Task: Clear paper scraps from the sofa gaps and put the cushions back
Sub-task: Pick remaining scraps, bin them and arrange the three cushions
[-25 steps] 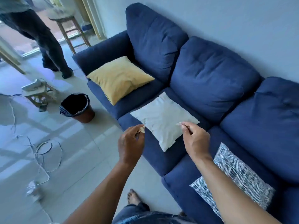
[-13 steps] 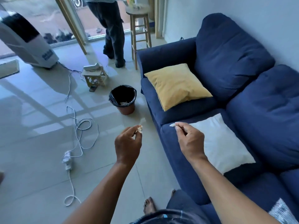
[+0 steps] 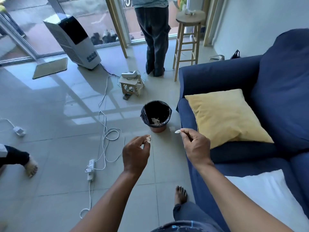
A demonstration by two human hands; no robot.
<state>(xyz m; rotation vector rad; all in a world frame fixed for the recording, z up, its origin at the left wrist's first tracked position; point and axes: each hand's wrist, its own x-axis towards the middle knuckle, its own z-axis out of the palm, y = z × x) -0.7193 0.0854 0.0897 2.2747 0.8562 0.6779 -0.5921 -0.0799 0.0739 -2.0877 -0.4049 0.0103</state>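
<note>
Sofa (image 3: 217, 77), navy blue, fills the right side of the room, armrest toward the glass doors. Yellow cushion (image 3: 229, 114) lies flat on the end seat just beside the armrest; white cushion (image 3: 265, 195) lies on the next seat, nearer the person, partly cut off by the frame edge. Back cushions upright against the wall.

Air cooler (image 3: 71, 41), white and black, stands tilted-looking by the glass doors, doormat (image 3: 50, 67) just beside it. Second person (image 3: 153, 36) stands at the doorway, back turned. Wooden stool (image 3: 189, 42) between that person and the armrest. Small low wooden stand (image 3: 131, 86) on the tiles with a white device on top. White cables and a power strip (image 3: 90, 168) sprawl across the floor.

Bin (image 3: 156, 117), black liner, sits on the tiles near the sofa's front corner; white paper bits already inside at the bottom.

Left hand (image 3: 135, 154) is held out over the floor short of the bin, thumb and fingertips pinched on a crumpled paper scrap (image 3: 148, 139). Right hand (image 3: 195, 146) is level with it, near the sofa's front edge, other fingers curled in, thumb and forefinger pinching a smaller paper scrap (image 3: 177, 131). Both scraps are in the air, apart from each other, neither over the bin opening.

Bare foot of a third person at the left edge.
</note>
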